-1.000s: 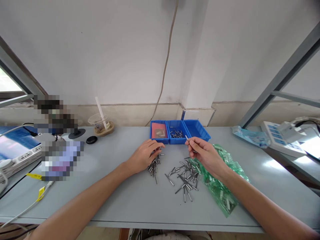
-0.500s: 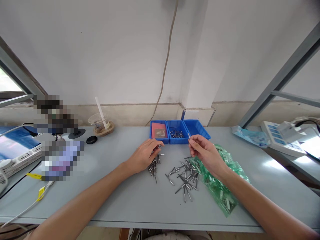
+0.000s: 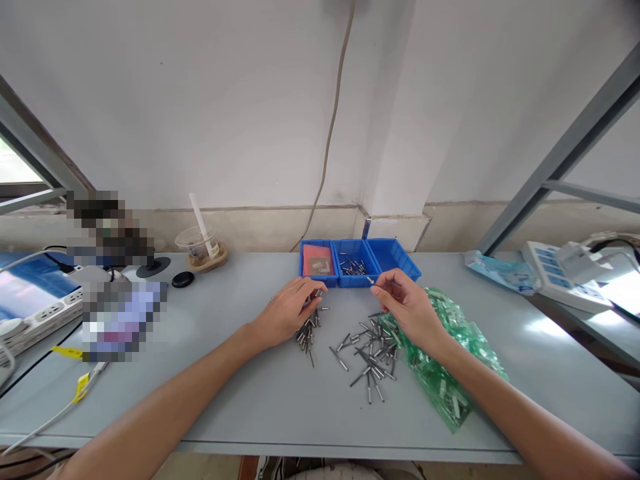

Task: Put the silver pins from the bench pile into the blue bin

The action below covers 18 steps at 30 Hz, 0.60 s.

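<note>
Head view: right hand [image 3: 406,308], forearm reaching forward, fingertips closed on one small silver metal piece [image 3: 371,281] near three blue plastic bins [image 3: 357,282]; left hand [image 3: 286,313], palm-down, curled over slim grey metal pins [image 3: 308,337] on grey tabletop [image 3: 250,413], grip unclear. Apparent step: single-piece handling, calling for steady fingertips.

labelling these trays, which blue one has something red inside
The leftmost blue tray; the middle tray holds metal pins, the right tray shows no red.

Grey table [image 3: 240,407] against white wall [image 3: 250,100], beige strip [image 3: 260,230] along its base. Bright window [image 3: 17,163], left; slanted metal bar [image 3: 555,143], right.
</note>
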### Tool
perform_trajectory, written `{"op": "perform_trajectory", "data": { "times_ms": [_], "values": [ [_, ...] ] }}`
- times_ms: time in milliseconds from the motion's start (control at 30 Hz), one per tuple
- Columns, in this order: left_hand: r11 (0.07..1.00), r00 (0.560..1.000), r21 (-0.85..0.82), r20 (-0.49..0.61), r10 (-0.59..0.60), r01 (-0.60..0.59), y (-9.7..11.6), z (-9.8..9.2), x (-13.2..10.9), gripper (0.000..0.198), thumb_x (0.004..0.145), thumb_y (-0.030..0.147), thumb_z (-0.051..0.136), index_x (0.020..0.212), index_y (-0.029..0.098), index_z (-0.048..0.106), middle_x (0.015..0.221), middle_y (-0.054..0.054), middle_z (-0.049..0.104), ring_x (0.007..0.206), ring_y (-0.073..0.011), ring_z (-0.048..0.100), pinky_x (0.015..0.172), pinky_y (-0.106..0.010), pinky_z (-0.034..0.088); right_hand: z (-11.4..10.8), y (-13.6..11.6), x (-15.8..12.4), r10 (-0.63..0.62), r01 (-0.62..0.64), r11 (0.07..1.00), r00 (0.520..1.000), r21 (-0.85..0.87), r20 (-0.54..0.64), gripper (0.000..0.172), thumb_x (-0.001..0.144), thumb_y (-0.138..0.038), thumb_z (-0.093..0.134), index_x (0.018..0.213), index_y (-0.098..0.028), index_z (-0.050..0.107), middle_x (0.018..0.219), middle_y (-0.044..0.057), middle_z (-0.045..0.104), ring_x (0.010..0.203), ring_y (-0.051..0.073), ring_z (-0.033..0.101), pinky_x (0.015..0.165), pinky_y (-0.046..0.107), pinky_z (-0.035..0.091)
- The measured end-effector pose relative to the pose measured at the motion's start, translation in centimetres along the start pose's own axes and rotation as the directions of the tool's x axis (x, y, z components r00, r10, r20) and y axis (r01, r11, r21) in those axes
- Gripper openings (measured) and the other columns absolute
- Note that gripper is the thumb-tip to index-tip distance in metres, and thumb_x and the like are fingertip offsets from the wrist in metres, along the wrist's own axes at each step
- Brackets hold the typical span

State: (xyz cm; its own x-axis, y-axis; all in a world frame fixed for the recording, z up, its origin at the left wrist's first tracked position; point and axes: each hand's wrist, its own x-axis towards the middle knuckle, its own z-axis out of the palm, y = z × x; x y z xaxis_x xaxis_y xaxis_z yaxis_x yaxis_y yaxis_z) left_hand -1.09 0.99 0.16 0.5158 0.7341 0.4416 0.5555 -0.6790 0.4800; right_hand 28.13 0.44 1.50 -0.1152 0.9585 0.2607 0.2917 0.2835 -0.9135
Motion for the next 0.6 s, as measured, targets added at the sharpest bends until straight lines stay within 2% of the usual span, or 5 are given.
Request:
{"op": "perform_trajectory", "data": {
  "times_ms": [200, 433, 600],
  "values": [
    [1.000, 1.000, 0.002, -0.006, -0.002, 0.002, -0.07, 0.09, -0.02, 0.021, 0.111, 0.029, 0.047, 0.128, 0.026, 0.059, 0.105, -0.004, 0.065, 0.100, -0.0213, 0.062, 0.091, -0.037, 0.054, 0.12, -0.17, -0.11, -0.041, 0.040, 0.997, 0.999, -0.060, -0.013, 0.026, 0.096, -0.051, 0.069, 0.094, -0.028, 0.059, 0.077, 0.000, 0.054, 0.069, 0.020, 0.049, 0.065, 0.036, 0.041],
    [1.000, 1.000, 0.005, -0.011, 0.002, -0.002, -0.14, 0.18, -0.02, 0.021, 0.110, 0.030, 0.047, 0.127, 0.025, 0.059, 0.103, -0.004, 0.065, 0.097, -0.0208, 0.063, 0.087, -0.035, 0.056, 0.11, -0.65, -0.32, -0.092, 0.085, 0.985, 0.995, -0.148, -0.039, 0.022, 0.097, -0.047, 0.068, 0.093, -0.028, 0.060, 0.085, 0.002, 0.061, 0.075, 0.022, 0.053, 0.071, 0.038, 0.043],
    [1.000, 1.000, 0.005, -0.009, -0.008, 0.008, -0.15, 0.19, 0.01, 0.021, 0.110, 0.030, 0.049, 0.126, 0.025, 0.060, 0.101, -0.004, 0.065, 0.096, -0.0208, 0.063, 0.086, -0.035, 0.056, 0.09, -0.59, -0.22, -0.102, 0.095, 0.985, 0.994, -0.146, -0.043, 0.023, 0.096, -0.049, 0.069, 0.092, -0.028, 0.061, 0.087, 0.003, 0.062, 0.075, 0.022, 0.053, 0.071, 0.037, 0.043]
  ]
}}
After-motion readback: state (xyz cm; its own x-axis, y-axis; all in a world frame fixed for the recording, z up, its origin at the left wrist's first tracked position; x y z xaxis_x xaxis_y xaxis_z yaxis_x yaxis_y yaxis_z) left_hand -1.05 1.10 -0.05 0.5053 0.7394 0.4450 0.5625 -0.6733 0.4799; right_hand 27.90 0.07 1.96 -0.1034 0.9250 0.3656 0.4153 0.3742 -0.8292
